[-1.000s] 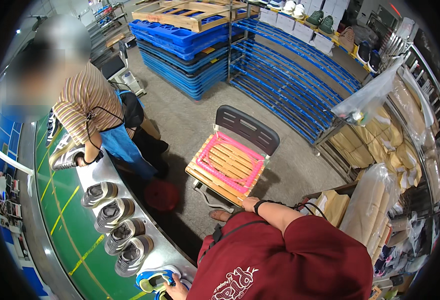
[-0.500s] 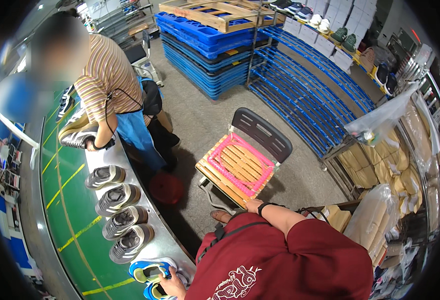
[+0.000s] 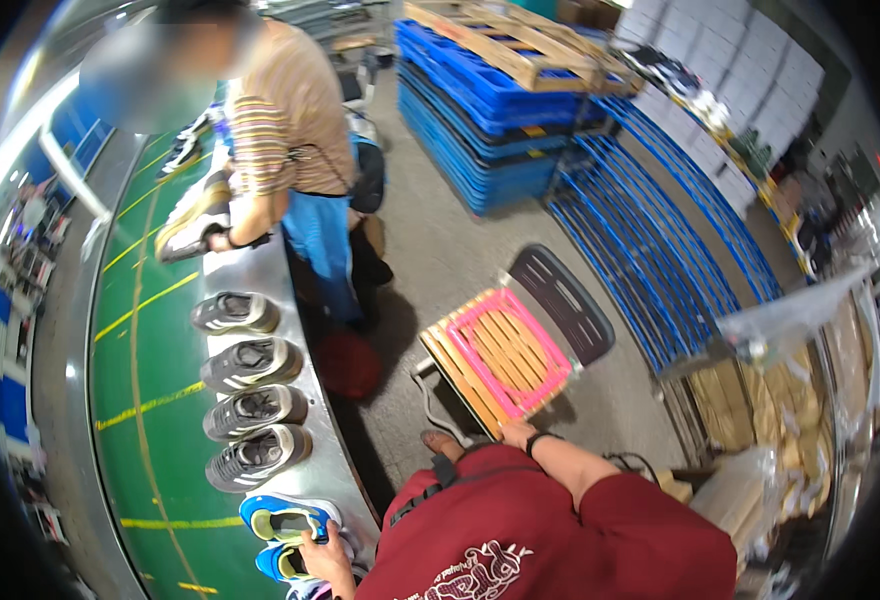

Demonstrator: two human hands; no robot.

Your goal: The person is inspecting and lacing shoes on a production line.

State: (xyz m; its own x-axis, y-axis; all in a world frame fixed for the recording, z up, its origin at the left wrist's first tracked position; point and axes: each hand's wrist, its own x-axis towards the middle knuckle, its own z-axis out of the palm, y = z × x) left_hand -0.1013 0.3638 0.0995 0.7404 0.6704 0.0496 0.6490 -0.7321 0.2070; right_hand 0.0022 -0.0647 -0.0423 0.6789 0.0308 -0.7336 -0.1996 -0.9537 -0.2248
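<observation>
My left hand (image 3: 329, 556) is at the near end of the metal ledge, its fingers closed on the collar of a blue sneaker (image 3: 285, 517) with a yellow-green lining. Beside it, partly hidden by the hand, lies a second blue sneaker (image 3: 275, 560). Lower right of the middle, my right hand (image 3: 516, 431) grips the near edge of a chair's slatted wooden seat (image 3: 460, 372). The seat carries a pink woven border, and a dark plastic backrest (image 3: 562, 305) rises behind it. Several dark grey sneakers (image 3: 255, 458) with pale stripes stand in a row farther along the ledge.
A green conveyor belt (image 3: 165, 400) with yellow lines runs left of the metal ledge (image 3: 325, 440). A co-worker in a striped shirt (image 3: 295, 110) holds shoes at the far end. Blue pallets (image 3: 480, 130), a blue rack (image 3: 650, 250) and a red stool (image 3: 348, 362) stand around.
The view has swung, so the co-worker, pallets and chair appear farther right. Both my hands keep their places on the blue sneaker and the chair. The co-worker still holds shoes.
</observation>
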